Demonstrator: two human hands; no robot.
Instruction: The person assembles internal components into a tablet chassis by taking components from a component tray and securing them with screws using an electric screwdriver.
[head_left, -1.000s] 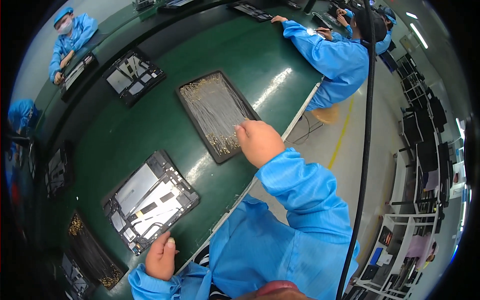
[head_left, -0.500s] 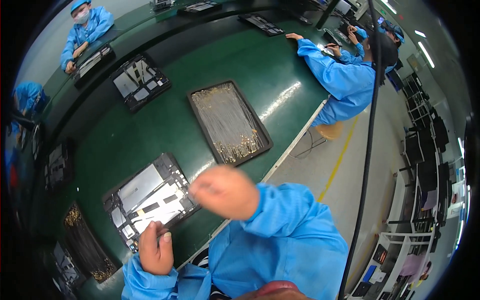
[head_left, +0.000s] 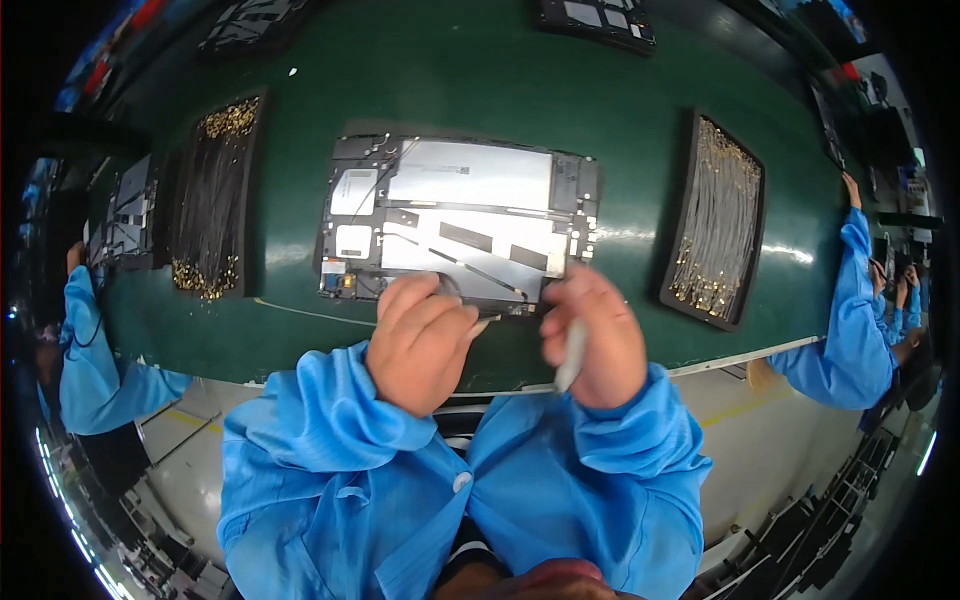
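Note:
An opened tablet [head_left: 470, 180] lies in front of me, its silver battery panels, black frame and small connectors facing up. My left hand [head_left: 418, 345] is closed at its near edge. Pinched in those fingers is a thin grey coaxial cable [head_left: 318, 314]; one end trails left over the table, and a small tip shows right of the fingertips. My right hand [head_left: 608, 345], slightly blurred, is closed round a light grey pen-like tool [head_left: 571, 357] by the tablet's near right corner. The tool's working tip cannot be made out.
Black trays of thin cables with gold ends stand left [head_left: 248, 190] and right [head_left: 755, 235]. Other opened tablets [head_left: 128, 215] lie at the far left and the back [head_left: 600, 22]. Co-workers in blue sleeves [head_left: 855, 320] sit on both sides. The table's near edge [head_left: 700, 366] runs before me.
My view has swung round, so the tablet sits centrally. Both hands are now at its near edge. The cable in my left hand and the tool in my right now show clearly.

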